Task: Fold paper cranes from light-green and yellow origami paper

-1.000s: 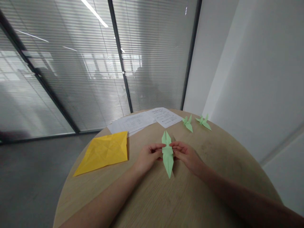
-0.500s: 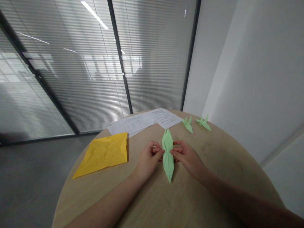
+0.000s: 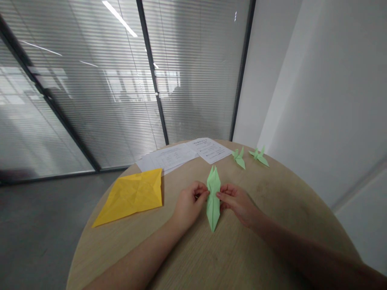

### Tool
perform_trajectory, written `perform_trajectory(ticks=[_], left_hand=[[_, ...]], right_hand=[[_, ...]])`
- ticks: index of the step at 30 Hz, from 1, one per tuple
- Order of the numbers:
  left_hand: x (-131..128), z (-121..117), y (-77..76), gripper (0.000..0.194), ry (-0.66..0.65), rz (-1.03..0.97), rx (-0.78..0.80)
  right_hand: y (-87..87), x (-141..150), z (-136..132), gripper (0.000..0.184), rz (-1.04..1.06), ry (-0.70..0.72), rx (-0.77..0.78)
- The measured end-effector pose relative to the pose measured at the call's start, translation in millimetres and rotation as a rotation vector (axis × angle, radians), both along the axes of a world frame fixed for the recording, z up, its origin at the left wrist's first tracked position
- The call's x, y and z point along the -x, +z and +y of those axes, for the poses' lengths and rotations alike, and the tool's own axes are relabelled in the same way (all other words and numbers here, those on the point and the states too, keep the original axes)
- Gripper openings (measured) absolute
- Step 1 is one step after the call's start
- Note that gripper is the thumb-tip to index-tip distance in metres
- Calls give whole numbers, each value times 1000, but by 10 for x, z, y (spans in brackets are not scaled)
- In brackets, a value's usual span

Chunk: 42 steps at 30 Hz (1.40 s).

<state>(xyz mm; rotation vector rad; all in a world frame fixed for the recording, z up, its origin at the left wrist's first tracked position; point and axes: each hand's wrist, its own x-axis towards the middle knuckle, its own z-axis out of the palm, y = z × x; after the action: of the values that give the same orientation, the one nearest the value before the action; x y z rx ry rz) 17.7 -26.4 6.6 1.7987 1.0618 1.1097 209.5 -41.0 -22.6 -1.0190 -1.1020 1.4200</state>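
Observation:
A long, pale green folded origami paper [image 3: 213, 203] stands lengthwise between my hands over the middle of the table. Its far end splits into two narrow points, and its near end tapers to a single tip. My left hand [image 3: 191, 202] pinches the left edge at mid-length between thumb and fingers. From the other side, my right hand [image 3: 236, 201] grips the right edge at about the same height, thumb on top. The fingertips behind the paper are partly hidden.
Left of my hands lies a creased yellow paper [image 3: 136, 192]. Printed white sheets [image 3: 169, 158] overlap at the far edge of the round wooden table [image 3: 193, 266]. Two green paper cranes [image 3: 239, 158] sit at the far right. Beyond stand a glass partition with blinds and a white wall.
The near tip of the green paper has swung slightly left, and the two far points show a little more apart. Both hands keep their hold at nearly the same place.

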Motion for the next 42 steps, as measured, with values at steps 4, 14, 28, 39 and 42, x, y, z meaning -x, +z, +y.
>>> perform_trajectory(ticks=[4, 14, 28, 39, 42], left_hand=[[-8, 9, -25, 9, -2, -32, 42], [-32, -31, 6, 13, -62, 95, -42], [-7, -35, 4, 38, -139, 54, 81], [15, 74, -25, 49, -19, -256, 318], [15, 75, -18, 37, -45, -285, 338]], right_hand=[[-4, 3, -12, 36, -9, 43, -15], [14, 15, -25, 31, -82, 37, -180], [12, -28, 2, 23, -170, 7, -189], [-109, -10, 38, 27, -79, 83, -165], [-129, -3, 55, 31, -76, 84, -175]])
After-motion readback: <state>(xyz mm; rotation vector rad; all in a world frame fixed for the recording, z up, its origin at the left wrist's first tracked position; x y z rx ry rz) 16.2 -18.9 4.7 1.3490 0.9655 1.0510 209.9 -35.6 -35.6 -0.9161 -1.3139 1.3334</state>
